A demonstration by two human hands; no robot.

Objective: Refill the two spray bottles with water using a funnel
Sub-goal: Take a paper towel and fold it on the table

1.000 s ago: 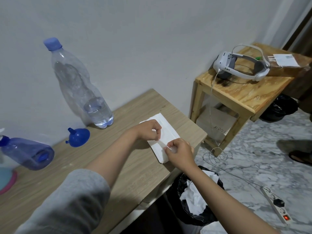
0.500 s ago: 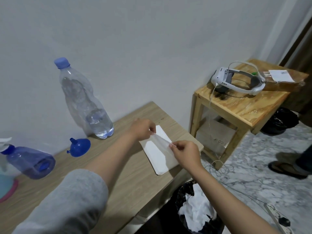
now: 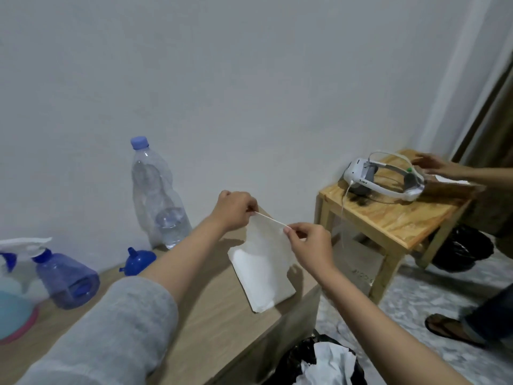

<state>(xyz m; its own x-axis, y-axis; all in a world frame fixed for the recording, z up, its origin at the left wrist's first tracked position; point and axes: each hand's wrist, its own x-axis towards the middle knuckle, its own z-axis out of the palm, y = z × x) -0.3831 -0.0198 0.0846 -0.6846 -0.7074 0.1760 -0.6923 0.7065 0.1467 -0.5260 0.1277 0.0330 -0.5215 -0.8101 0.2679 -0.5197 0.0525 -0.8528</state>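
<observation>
My left hand (image 3: 234, 209) and my right hand (image 3: 308, 244) each pinch a top corner of one thin white tissue sheet (image 3: 266, 234), lifted off a stack of tissues (image 3: 263, 284) on the wooden table (image 3: 211, 315). A blue funnel (image 3: 138, 261) lies on its side near the wall. A clear water bottle (image 3: 158, 195) with a blue cap stands upright, holding a little water. A purple spray bottle (image 3: 65, 276) with a white trigger head lies tilted at the left. A second, light blue bottle (image 3: 14, 309) shows at the left edge.
A black bin (image 3: 313, 365) with white paper sits below the table's front edge. To the right a small wooden stool (image 3: 388, 218) carries a white headset (image 3: 383, 176); another person's hand (image 3: 435, 165) reaches over it and their sandalled foot (image 3: 452, 326) is on the marble floor.
Both hands have lifted the top tissue sheet up off the stack and pulled it taut. Another person's hand has come in over the stool, and the view has tilted upward.
</observation>
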